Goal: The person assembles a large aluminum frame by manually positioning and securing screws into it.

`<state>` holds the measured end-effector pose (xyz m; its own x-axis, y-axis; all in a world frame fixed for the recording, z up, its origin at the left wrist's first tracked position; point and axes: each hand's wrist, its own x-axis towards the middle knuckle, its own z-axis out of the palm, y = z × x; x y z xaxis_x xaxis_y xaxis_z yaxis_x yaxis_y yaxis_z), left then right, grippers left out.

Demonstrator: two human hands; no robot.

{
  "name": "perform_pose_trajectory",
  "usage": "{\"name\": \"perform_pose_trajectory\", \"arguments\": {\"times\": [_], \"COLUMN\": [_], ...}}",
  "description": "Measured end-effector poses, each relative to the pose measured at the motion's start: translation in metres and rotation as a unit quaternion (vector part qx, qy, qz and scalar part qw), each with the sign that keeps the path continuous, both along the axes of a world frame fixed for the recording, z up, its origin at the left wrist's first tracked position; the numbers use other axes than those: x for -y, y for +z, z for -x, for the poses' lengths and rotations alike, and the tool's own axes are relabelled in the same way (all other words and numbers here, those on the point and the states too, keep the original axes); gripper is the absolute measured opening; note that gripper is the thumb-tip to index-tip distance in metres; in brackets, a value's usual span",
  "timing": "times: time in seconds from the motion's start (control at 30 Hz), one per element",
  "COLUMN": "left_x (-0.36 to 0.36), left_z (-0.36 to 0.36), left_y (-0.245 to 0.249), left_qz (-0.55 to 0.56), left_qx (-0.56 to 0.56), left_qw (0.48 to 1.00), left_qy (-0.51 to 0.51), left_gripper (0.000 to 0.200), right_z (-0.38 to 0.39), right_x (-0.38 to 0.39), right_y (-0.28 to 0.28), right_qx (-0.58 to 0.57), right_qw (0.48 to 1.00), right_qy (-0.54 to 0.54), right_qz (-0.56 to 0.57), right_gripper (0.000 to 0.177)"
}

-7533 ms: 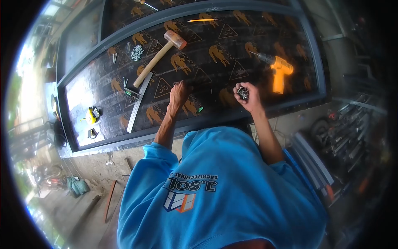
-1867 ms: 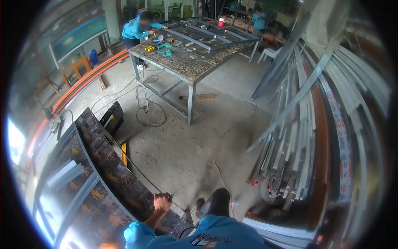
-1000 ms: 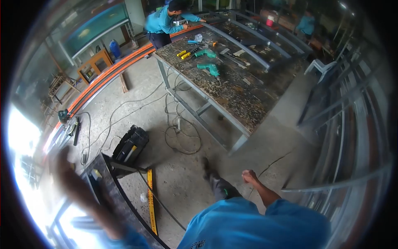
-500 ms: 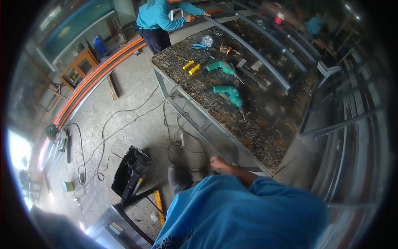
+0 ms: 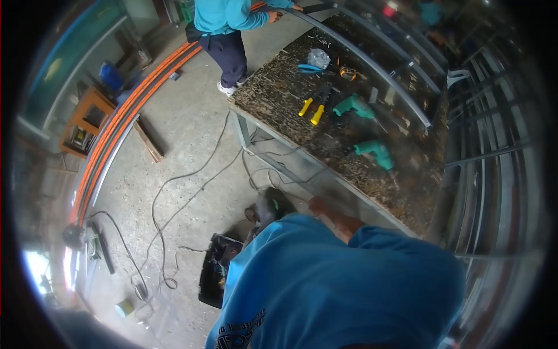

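Note:
My right hand (image 5: 319,207) hangs low beside the near edge of the worktable (image 5: 401,223), just in front of my body. It is blurred, and its fingers cannot be made out. My left hand is out of sight. Nearest on the tabletop lie two green power drills, one (image 5: 375,153) closer to me and the other (image 5: 353,107) farther off. Yellow-handled pliers (image 5: 313,110) rest to their left. A blue-handled tool (image 5: 310,69), a clear plastic bag (image 5: 318,59) and an orange-and-black item (image 5: 347,73) lie behind them.
A co-worker (image 5: 232,23) stands at the table's far end, hands at a long grey metal bar (image 5: 372,65). On the floor are cables (image 5: 156,200), a black toolbox (image 5: 210,273), a wood piece (image 5: 149,139) and long orange bars (image 5: 113,125). Metal racks (image 5: 494,168) line the right side.
My view has shifted forward and left, and the table now appears farther right. My right hand has moved along the table's edge. The toolbox is now partly hidden behind my shirt.

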<state>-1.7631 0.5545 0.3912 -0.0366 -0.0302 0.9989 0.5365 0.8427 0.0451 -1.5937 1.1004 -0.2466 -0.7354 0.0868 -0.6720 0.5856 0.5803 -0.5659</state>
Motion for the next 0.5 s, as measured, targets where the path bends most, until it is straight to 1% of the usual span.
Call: {"name": "perform_pose_trajectory", "arguments": {"times": [0.03, 0.07, 0.13, 0.27, 0.37, 0.43, 0.5], "left_x": [0.007, 0.015, 0.037, 0.095, 0.138, 0.166, 0.193], "left_z": [0.021, 0.040, 0.069, 0.103, 0.115, 0.117, 0.107], "left_y": [-0.001, -0.003, -0.004, 0.006, 0.012, 0.017, 0.023], "left_qz": [-0.002, -0.003, -0.010, -0.008, -0.017, -0.012, -0.003], "left_qx": [0.001, 0.003, -0.008, -0.008, -0.036, -0.055, -0.079], "left_qw": [1.000, 1.000, 1.000, 0.999, 0.997, 0.994, 0.987], "left_qy": [0.000, 0.000, 0.010, 0.042, 0.066, 0.094, 0.143], "left_gripper": [0.039, 0.039, 0.038, 0.037, 0.036, 0.036, 0.035], "right_z": [0.023, 0.034, 0.052, 0.086, 0.170, 0.246, 0.337], "right_x": [0.029, 0.045, 0.061, 0.070, 0.069, 0.081, 0.110], "right_y": [0.053, 0.067, 0.064, 0.058, 0.047, 0.047, 0.049], "right_qx": [0.085, 0.086, 0.075, 0.110, 0.128, 0.135, 0.119], "right_qw": [0.992, 0.992, 0.994, 0.976, 0.952, 0.930, 0.899], "right_qy": [-0.089, -0.074, 0.002, 0.131, 0.215, 0.265, 0.340], "right_qz": [-0.034, -0.049, -0.078, -0.131, -0.178, -0.214, -0.247], "right_gripper": [0.015, 0.015, 0.015, 0.016, 0.016, 0.016, 0.017]}}
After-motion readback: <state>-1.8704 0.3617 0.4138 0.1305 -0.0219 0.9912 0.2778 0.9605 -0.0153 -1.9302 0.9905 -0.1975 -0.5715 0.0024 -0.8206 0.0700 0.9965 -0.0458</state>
